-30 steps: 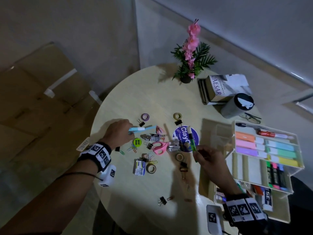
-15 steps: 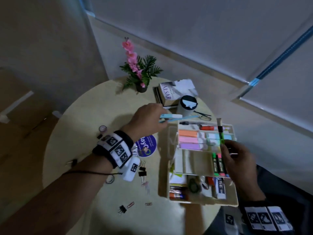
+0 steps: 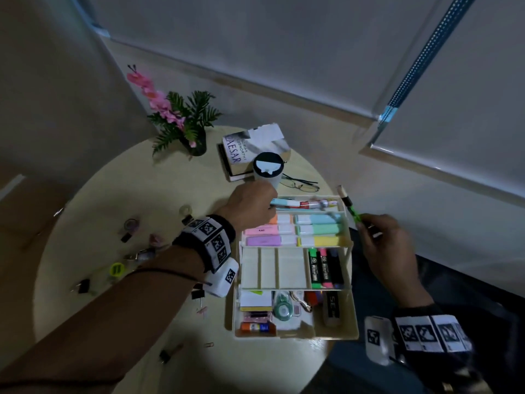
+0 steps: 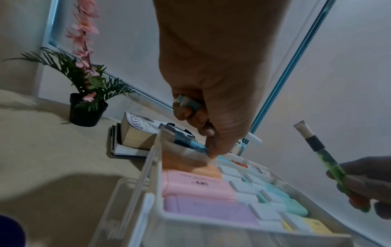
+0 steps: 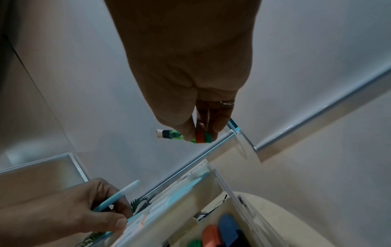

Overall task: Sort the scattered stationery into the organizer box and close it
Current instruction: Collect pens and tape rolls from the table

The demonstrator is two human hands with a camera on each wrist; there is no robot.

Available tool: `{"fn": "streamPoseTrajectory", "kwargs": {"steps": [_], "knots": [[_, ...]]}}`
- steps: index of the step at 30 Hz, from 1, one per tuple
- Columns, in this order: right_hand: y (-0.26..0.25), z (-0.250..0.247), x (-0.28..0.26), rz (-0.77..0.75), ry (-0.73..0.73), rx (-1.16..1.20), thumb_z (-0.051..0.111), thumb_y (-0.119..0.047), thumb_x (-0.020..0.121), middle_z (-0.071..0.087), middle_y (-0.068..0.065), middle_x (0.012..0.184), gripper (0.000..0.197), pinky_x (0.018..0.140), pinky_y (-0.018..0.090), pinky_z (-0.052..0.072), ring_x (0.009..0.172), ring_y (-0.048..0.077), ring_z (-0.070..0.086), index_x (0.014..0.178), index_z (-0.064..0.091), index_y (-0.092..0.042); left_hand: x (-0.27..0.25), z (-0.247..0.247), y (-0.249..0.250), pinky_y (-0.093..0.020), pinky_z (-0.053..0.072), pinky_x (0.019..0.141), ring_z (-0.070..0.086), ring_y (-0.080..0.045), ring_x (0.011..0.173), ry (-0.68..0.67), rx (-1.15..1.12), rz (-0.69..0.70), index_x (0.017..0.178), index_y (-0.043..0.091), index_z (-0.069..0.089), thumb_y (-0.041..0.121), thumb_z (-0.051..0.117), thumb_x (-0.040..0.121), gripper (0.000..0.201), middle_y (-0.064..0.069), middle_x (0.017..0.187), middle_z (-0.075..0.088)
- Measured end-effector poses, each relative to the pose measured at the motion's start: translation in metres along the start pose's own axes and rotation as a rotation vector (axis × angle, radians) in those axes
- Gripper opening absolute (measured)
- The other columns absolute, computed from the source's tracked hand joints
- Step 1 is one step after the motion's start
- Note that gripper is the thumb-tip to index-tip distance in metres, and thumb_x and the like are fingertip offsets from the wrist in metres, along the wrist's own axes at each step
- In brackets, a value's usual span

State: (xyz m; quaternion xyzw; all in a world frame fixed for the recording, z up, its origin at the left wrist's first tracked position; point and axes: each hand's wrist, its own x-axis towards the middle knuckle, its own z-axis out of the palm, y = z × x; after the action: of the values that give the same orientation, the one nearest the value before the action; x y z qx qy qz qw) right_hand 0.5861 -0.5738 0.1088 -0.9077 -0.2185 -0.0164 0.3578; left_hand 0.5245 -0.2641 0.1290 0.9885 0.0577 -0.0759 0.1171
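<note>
The white organizer box point(image 3: 295, 336) stands open in tiers on the round table's right side. Its top tray holds pastel highlighters point(image 3: 284, 231), with pens in the far slot. My left hand point(image 3: 267, 207) pinches a light-blue pen point(image 3: 284, 203) and holds it low over that far slot. That light-blue pen point(image 4: 189, 102) point(image 5: 118, 195) also shows in both wrist views. My right hand point(image 3: 366, 226) hovers right of the tray. It pinches a green pen point(image 3: 350, 209) with a beige cap pointing up. The right wrist view shows fingers and thumb on the green pen point(image 5: 180, 134).
Binder clips, tape rolls and paper clips lie scattered on the table's left half, among them a round green piece point(image 3: 116, 269). A potted plant point(image 3: 193, 129), a book point(image 3: 250, 149), a lidded cup point(image 3: 268, 169) and glasses point(image 3: 301, 184) stand behind the box.
Both hands left the scattered pile and came to the box. The left carried the blue pen to the top tray's far slot; the right brought the green pen beside the tray.
</note>
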Motion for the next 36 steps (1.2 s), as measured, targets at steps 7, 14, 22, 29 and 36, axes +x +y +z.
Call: {"fn": "streamPoseTrajectory", "kwargs": {"steps": [7,14,22,29,36], "knots": [[0.012,0.009,0.026,-0.098,-0.066,-0.033,0.070,-0.014,0.097,0.064,0.004,0.092,0.017,0.067,0.039,0.055,0.075,0.023,0.062,0.112,0.078,-0.013,-0.006,0.007,-0.010,-0.029,0.040,0.071,0.062,-0.023,0.092,0.030,-0.099,0.000,0.105,0.017,0.073,0.028,0.065,0.091,0.020,-0.002,0.100,0.067],[0.009,0.039,0.070,-0.303,-0.278,-0.130,0.072,-0.010,0.095,0.068,0.008,0.098,0.023,0.075,0.031,0.048,0.089,0.029,0.064,0.115,0.081,-0.016,-0.022,0.004,-0.019,-0.040,0.043,0.065,0.051,-0.021,0.075,0.083,-0.434,-0.071,0.097,0.012,0.049,0.017,0.046,0.082,0.016,-0.008,0.092,0.054],[0.008,0.048,0.078,-0.369,-0.284,-0.146,0.075,-0.010,0.091,0.065,0.005,0.101,0.027,0.083,0.043,0.053,0.092,0.027,0.061,0.115,0.081,-0.019,-0.027,0.000,-0.025,-0.039,0.052,0.086,0.054,-0.024,0.099,0.160,-0.290,0.010,0.119,-0.010,0.068,-0.015,0.050,0.094,0.031,-0.012,0.109,0.056],[0.004,0.048,0.071,-0.301,-0.299,-0.183,0.077,-0.015,0.092,0.066,0.007,0.108,0.020,0.093,0.051,0.046,0.104,0.030,0.057,0.112,0.081,-0.019,-0.019,0.017,-0.023,-0.045,0.049,0.095,0.055,-0.029,0.109,0.156,-0.264,-0.054,0.120,0.017,0.073,0.016,0.055,0.094,0.032,-0.008,0.115,0.067],[0.007,0.046,0.063,-0.264,-0.282,-0.175,0.077,-0.017,0.091,0.066,0.007,0.108,0.018,0.094,0.051,0.044,0.105,0.032,0.059,0.109,0.080,-0.018,-0.021,0.024,-0.027,-0.045,0.053,0.086,0.060,-0.028,0.101,0.210,-0.124,-0.025,0.109,0.018,0.075,0.024,0.059,0.091,0.025,-0.004,0.105,0.070]]}}
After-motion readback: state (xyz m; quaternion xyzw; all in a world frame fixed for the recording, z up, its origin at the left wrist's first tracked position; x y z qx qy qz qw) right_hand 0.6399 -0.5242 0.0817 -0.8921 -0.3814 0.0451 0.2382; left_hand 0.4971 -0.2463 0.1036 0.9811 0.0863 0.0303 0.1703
